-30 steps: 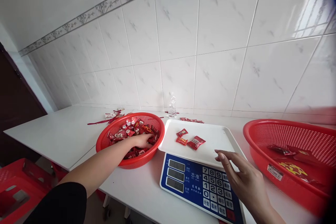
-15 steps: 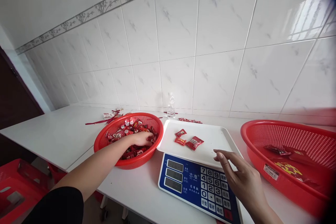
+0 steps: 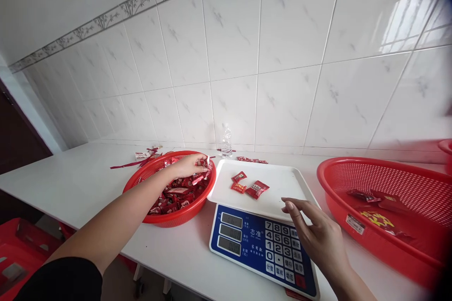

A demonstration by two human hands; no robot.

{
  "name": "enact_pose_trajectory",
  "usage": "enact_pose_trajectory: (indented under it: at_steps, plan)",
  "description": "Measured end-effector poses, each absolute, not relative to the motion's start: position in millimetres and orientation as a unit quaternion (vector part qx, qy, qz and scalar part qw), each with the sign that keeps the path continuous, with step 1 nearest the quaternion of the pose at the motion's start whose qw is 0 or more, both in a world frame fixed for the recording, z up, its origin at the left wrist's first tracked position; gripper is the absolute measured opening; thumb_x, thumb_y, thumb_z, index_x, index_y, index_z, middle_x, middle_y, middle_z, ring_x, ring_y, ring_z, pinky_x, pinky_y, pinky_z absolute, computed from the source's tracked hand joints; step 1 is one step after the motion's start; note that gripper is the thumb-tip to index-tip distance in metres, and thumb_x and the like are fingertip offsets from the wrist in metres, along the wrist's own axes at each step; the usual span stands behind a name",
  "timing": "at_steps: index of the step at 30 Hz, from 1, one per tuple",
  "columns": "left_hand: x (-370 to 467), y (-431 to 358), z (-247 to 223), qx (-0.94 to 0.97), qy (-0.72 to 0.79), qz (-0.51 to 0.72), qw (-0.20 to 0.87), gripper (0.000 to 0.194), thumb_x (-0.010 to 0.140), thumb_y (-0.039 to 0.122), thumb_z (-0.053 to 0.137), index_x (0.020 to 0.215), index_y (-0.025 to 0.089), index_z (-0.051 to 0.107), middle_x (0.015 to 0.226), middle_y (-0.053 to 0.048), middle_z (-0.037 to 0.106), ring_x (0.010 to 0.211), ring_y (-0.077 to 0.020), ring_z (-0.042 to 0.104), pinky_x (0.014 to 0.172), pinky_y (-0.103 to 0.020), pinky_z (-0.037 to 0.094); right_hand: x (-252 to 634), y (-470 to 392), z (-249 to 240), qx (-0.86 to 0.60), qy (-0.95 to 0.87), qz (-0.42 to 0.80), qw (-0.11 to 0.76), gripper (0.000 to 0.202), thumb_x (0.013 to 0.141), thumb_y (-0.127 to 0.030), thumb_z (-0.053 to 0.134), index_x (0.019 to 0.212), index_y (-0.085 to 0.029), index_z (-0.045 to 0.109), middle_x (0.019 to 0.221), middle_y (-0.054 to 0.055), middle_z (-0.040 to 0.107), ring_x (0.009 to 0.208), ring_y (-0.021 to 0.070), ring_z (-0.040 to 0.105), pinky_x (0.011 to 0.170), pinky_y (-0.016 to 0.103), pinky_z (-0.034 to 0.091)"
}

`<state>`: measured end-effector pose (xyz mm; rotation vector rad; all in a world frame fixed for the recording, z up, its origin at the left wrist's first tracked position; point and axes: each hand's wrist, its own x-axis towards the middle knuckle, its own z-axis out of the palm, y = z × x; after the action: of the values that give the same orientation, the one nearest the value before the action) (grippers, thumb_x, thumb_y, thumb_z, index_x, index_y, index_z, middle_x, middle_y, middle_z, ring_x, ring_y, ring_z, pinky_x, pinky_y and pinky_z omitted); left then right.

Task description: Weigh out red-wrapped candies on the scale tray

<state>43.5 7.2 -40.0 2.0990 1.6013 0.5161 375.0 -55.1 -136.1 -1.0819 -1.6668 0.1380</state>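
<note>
Pinching wrapped candies (image 3: 198, 179), the left hand (image 3: 191, 165) is hovering over the basket (image 3: 178, 219) left of the scale (image 3: 251, 243); the right hand (image 3: 316, 233) is hanging above the scale's right side, and I cannot tell whether thumb and forefinger are meeting. Those candies are looking light, slippery and fairly soft, probably suiting a gentle hold around the middle. Behind the scale a tiled wall (image 3: 235, 103) is rising, beneath it a white table (image 3: 176, 258) is spreading, beyond it a bottle (image 3: 226, 143) is standing.
</note>
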Motion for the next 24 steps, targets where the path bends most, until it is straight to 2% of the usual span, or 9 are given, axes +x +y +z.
enact_pose_trajectory:
  at_steps: [4,7,10,13,16,20,24]
  plan:
    - [78,9,-40,0.779,0.565,0.164,0.218,0.025,0.076,0.025,0.062,0.100,0.018,0.060,0.083,0.000,0.065,0.077,-0.0161,0.062,0.068,-0.025,0.046,376,-56,-135,-0.452,-0.707,0.059,0.541,0.035,0.090,-0.049,0.045,0.082,-0.023,0.068,0.071,0.003,0.072,0.060,0.0166,0.066,0.043,0.024,0.048]
    - [103,10,-41,0.792,0.557,0.136,0.211,0.021,0.071,0.023,0.068,0.090,0.018,0.063,0.079,0.000,0.064,0.072,-0.0156,0.060,0.062,-0.023,0.043,377,-55,-135,-0.446,-0.710,0.051,0.542,0.034,0.091,-0.046,0.045,0.084,-0.022,0.068,0.072,0.004,0.072,0.063,0.0170,0.067,0.049,0.025,0.050]
    - [121,11,-38,0.803,0.552,0.125,0.187,0.011,0.072,0.025,0.067,0.079,0.018,0.063,0.081,0.000,0.064,0.075,-0.0158,0.059,0.064,-0.023,0.042,377,-53,-136,-0.445,-0.711,0.047,0.542,0.033,0.091,-0.045,0.045,0.084,-0.021,0.067,0.071,0.003,0.071,0.064,0.0171,0.067,0.053,0.025,0.051]
    - [129,14,-35,0.810,0.553,0.117,0.157,0.008,0.077,0.026,0.063,0.074,0.018,0.062,0.083,-0.001,0.064,0.077,-0.0161,0.058,0.067,-0.024,0.042,377,-53,-136,-0.445,-0.710,0.057,0.543,0.034,0.091,-0.045,0.045,0.083,-0.021,0.067,0.071,0.004,0.071,0.064,0.0168,0.067,0.052,0.025,0.051]
    - [131,17,-38,0.812,0.557,0.101,0.141,0.005,0.077,0.023,0.062,0.077,0.019,0.062,0.085,-0.002,0.065,0.077,-0.0167,0.058,0.066,-0.024,0.041,376,-54,-136,-0.446,-0.711,0.066,0.540,0.034,0.091,-0.046,0.045,0.083,-0.022,0.068,0.072,0.004,0.071,0.067,0.0174,0.067,0.049,0.024,0.050]
    - [132,20,-51,0.813,0.560,0.086,0.132,0.006,0.077,0.021,0.061,0.082,0.020,0.063,0.085,-0.001,0.064,0.078,-0.0174,0.058,0.064,-0.024,0.040,375,-55,-137,-0.437,-0.717,0.059,0.540,0.033,0.092,-0.045,0.044,0.085,-0.022,0.068,0.073,0.004,0.071,0.069,0.0182,0.067,0.057,0.027,0.054]
    - [137,25,-62,0.808,0.565,0.106,0.124,0.008,0.079,0.026,0.061,0.084,0.021,0.063,0.080,-0.001,0.064,0.075,-0.0179,0.059,0.064,-0.025,0.041,375,-55,-136,-0.435,-0.723,0.052,0.534,0.033,0.092,-0.044,0.044,0.085,-0.023,0.067,0.075,0.005,0.071,0.071,0.0193,0.067,0.061,0.030,0.055]
